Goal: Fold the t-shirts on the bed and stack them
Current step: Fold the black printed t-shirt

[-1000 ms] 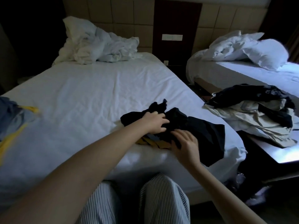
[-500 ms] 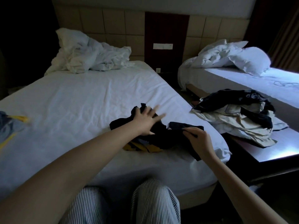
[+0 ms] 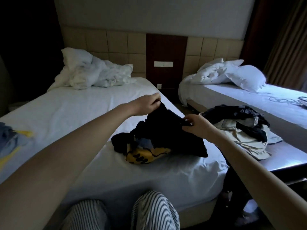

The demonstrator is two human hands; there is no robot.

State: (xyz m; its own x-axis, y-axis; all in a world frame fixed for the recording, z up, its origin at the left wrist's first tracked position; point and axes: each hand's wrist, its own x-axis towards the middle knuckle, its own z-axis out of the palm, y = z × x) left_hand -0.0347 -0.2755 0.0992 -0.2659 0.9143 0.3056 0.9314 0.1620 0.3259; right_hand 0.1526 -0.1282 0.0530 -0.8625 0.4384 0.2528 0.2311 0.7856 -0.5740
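Standing at the foot of the near bed (image 3: 69, 113), white-sheeted and filling the left and centre of the frame. Looking past it to a second bed (image 3: 249, 103) running along the right side, with a dark table (image 3: 292, 156) sitting beside the near bed at lower right. Seeing a crumpled white duvet (image 3: 93, 75) heaping at the near bed's head in the upper left, and a second duvet (image 3: 214, 72) bunching against a pillow (image 3: 245, 77) in the upper right. Noting a pile of cream and dark clothes (image 3: 240, 135) lying on the table, right of centre.

Holding up the black t-shirt (image 3: 166, 130) at the centre of the frame, over the near bed's lower right part, with the upper edge raised and the lower folds resting on the sheet. Wearing striped trousers (image 3: 149, 211), showing at bottom centre. Finding a yellow printed garment (image 3: 142, 156) lying under the black t-shirt's lower folds and touching them, and a blue and yellow garment (image 3: 11, 138) lying at the left edge, well apart.

Pinching the t-shirt's top edge with the left hand (image 3: 147, 103), just above centre, fingers curling together onto the cloth. Pinching a second spot on the same edge with the right hand (image 3: 197, 127), right of centre, thumb and fingertips closing on the fabric.
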